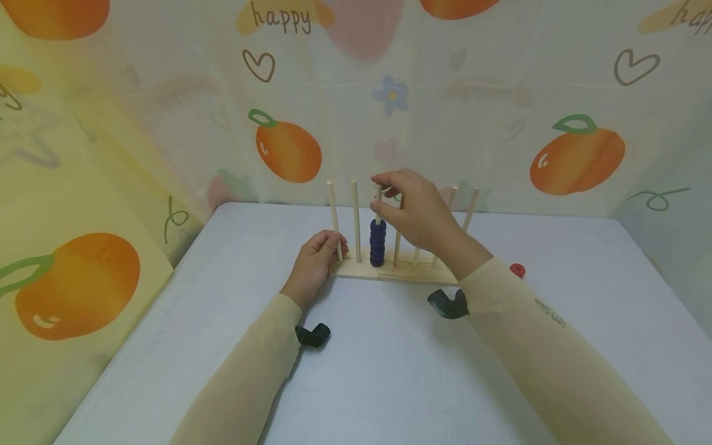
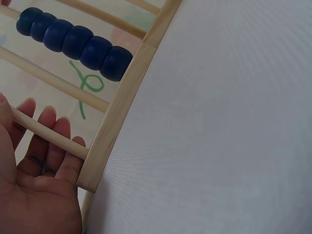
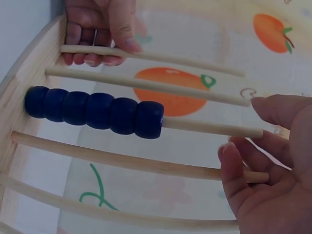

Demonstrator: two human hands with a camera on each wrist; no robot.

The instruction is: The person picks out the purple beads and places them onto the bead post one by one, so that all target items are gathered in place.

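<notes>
A wooden peg rack [image 1: 356,269] stands on the table with a row of upright pegs. Several dark blue beads [image 1: 377,244] are stacked on its third peg from the left, up from the base. My left hand [image 1: 317,259] holds the leftmost peg [image 2: 51,136] low down, thumb on one side and fingers behind it. At the top of the beaded peg [image 3: 214,127], my right hand [image 1: 414,207] has its thumb and forefinger spread apart around the tip, with no bead showing between them. Its wrist and forearm hide part of the rack's right side.
A red bead [image 1: 517,270] lies on the white table [image 1: 378,383] to the right of the rack, beside the right sleeve. Dark curved pieces [image 1: 314,335] stick out from both cuffs. Behind the table hangs a cloth [image 1: 473,136] printed with oranges.
</notes>
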